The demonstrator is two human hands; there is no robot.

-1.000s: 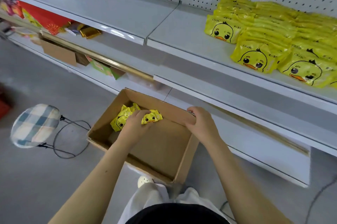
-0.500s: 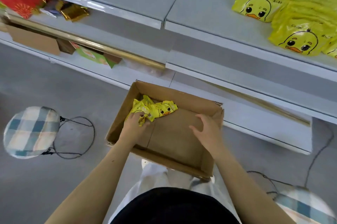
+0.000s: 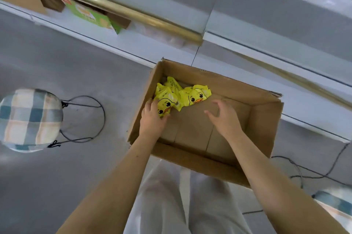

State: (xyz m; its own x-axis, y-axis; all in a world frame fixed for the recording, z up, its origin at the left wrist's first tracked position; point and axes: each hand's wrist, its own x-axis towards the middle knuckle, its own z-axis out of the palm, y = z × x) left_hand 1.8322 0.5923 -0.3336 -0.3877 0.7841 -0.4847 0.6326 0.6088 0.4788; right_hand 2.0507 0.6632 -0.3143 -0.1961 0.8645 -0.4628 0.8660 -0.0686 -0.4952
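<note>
Rt hand (image 3: 224, 117) has left the rim of the cardboard box (image 3: 266, 134) & on head cam now hovers inside it, fingers spread, holding nothing, while lt hand (image 3: 152, 119) still grips a yellow duck packet (image 3: 165, 104) in the far-left corner, touching the other packets (image 3: 196, 95)

We found no legible text. The yellow packets (image 3: 196, 96) in the far left corner of the cardboard box (image 3: 228, 83) carried a printed duck face and small characters too blurred to read. The green carton (image 3: 91, 15) on the far left shelf (image 3: 133, 43) bore a label, likewise unreadable.
</note>
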